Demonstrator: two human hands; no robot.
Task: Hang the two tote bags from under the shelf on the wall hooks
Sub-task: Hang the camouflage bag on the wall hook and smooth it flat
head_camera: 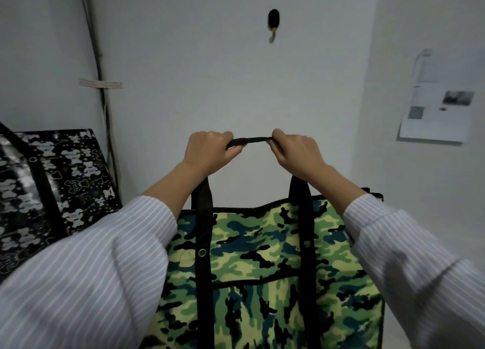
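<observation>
Tote bags show twice in my view. At nine o'clock the black tote bag (52, 186), printed with pale bear shapes, lies flat against the left wall. One dark strap runs up past the frame edge, and I cannot tell what it hangs from. Just right of it a dark cable (105, 118) runs down the wall corner, crossed by a strip of tape (101, 83). At centre my left grip (210, 152) is curled round the black handle (249, 140), and my right grip (296, 152) is closed round the same handle at its other end, so the strap stretches between them. Straight above, at twelve o'clock, the wall hook (273, 22) sits dark on the white wall, well apart from the handle. At six o'clock the camouflage tote bag (262, 257) hangs below my wrists, two black straps running down its green face. My forearms wear striped white sleeves (91, 270). At three o'clock a printed sheet (438, 107) is stuck to the right wall.
</observation>
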